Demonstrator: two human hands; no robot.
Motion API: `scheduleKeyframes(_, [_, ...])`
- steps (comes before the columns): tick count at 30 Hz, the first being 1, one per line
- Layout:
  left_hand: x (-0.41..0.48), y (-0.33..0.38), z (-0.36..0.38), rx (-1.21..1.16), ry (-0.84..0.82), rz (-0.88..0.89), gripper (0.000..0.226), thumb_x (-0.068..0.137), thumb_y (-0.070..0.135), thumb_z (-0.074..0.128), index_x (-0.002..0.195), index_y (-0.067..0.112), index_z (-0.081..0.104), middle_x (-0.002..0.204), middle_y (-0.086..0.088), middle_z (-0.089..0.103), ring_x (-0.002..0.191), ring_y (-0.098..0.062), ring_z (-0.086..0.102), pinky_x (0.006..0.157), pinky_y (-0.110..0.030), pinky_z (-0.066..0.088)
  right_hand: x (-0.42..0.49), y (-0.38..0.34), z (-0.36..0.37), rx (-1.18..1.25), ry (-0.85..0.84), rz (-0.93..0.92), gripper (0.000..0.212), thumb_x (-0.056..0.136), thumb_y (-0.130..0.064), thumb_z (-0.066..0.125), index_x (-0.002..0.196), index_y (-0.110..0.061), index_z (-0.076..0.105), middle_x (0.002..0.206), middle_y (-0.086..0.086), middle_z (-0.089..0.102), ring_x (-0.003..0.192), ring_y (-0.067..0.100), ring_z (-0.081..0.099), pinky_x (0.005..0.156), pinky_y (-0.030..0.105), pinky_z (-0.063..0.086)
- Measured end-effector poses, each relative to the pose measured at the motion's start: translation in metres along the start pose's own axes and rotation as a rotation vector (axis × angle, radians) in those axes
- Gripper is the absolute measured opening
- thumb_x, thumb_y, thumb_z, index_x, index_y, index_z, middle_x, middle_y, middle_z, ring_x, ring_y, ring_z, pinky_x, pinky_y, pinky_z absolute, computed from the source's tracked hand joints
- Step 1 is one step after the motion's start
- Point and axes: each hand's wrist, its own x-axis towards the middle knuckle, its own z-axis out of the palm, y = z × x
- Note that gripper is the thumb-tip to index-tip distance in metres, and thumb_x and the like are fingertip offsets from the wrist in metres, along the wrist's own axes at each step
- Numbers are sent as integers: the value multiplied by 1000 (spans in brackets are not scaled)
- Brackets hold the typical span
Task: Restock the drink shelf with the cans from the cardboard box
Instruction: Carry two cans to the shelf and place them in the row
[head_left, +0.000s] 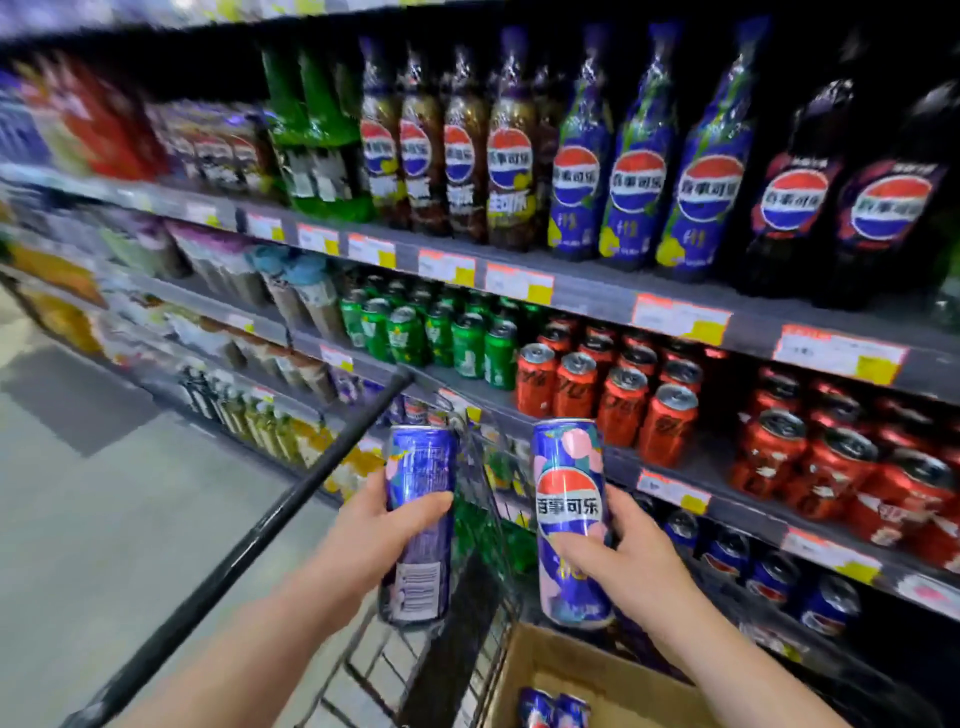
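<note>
From the head camera, the left hand (384, 530) is wrapped around a blue can (421, 467), held upright with its barcode side facing the camera. The right hand (623, 556) grips a second blue can (569, 467), also upright, with its round red, white and blue logo facing out. The two cans are near each other but apart, in front of the drink shelf (675, 312).

Below the right forearm sits the cardboard box (597, 660), open, with more blue cans (553, 709) showing inside at the bottom edge. The box rests in a wire shopping cart (483, 519), whose black handle bar (249, 530) runs diagonally to the left.

On the shelving stand rows of red cans (623, 405), green cans (441, 338) beside them, dark blue cans (779, 577) one level lower, and tall cola bottles (634, 171) above.
</note>
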Motion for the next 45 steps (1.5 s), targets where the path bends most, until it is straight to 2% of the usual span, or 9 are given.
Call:
scheduleKeyframes(3, [-7,20,-60,-29,45,67,54,51,36,74,99,18,58,92,-5,71,77,-19,66,74,-33,53,4,-41,48,43,-40,-86,28,68,-18,74,87,-33,59,78,-17,70,63,-7,65,56,9,49])
scheduleKeyframes(8, [-13,28,-193,-70,126,159,47,56,32,68,100,16,59,83,-3,70,65,-12,65,67,-30,52,9,-90,175,58,-67,-183,25,69,-15,74,86,-28,61,72,-18,72,61,-7,64,55,8,49])
scheduleKeyframes(13, [-20,36,-339,-84,192,224,27,70,25,72,92,16,59,77,-2,68,55,-6,63,54,-21,50,13,-127,314,96,-94,-194,22,77,-3,70,90,-18,62,84,-1,72,60,1,66,55,15,52])
scheduleKeyframes(18, [-17,48,-442,-116,312,234,41,66,29,74,101,15,56,92,-9,69,72,-19,64,68,-31,52,18,-162,411,70,-152,-233,21,78,-6,70,84,-23,60,85,-3,70,67,7,67,57,20,51])
scheduleKeyframes(22, [8,50,-491,-141,319,225,39,78,24,71,110,11,54,92,-10,68,70,-19,64,65,-30,52,38,-184,457,43,-165,-250,21,76,-7,70,85,-23,60,91,1,70,82,20,67,76,37,55])
scheduleKeyframes(32, [120,62,-589,-133,355,218,41,74,26,74,108,17,53,94,-8,69,70,-17,68,61,-30,52,167,-225,559,109,-193,-295,24,81,-12,68,88,-31,55,90,-6,66,78,13,65,49,17,47])
scheduleKeyframes(36, [205,93,-620,-95,326,227,46,64,34,72,105,22,55,94,-8,72,74,-20,72,64,-32,54,249,-250,596,86,-196,-309,25,79,-13,71,87,-30,54,93,-6,66,82,13,66,60,23,49])
scheduleKeyframes(42, [329,151,-657,-122,290,283,23,82,19,68,101,23,57,94,-9,73,78,-22,71,65,-30,54,376,-310,637,64,-200,-346,32,76,-13,73,100,-27,57,97,-3,68,86,14,66,65,25,50])
scheduleKeyframes(45, [374,165,-673,-130,298,274,36,74,26,73,105,20,57,96,-10,72,79,-21,71,63,-28,54,423,-331,656,71,-220,-369,33,75,-10,74,96,-29,56,100,-3,68,89,14,65,73,29,51])
